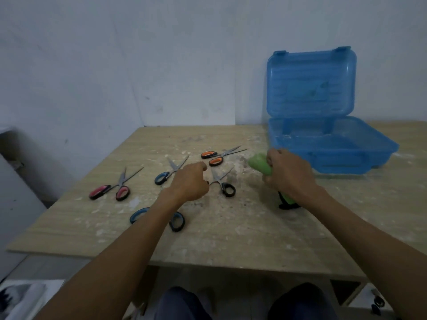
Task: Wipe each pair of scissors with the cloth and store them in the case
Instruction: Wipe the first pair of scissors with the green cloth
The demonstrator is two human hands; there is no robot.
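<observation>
scissors (110, 189) lie spread open on the wooden table (231, 227) for easy picking, while the right hand (288, 174) grips the green cloth (260, 163) around one pair, the left hand (189, 181) curls empty, and the blue case (332, 158) waits open nearby.

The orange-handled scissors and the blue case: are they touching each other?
Apart. In the head view, bare table shows between the blade tips of the orange-handled scissors and the blue case.
</observation>
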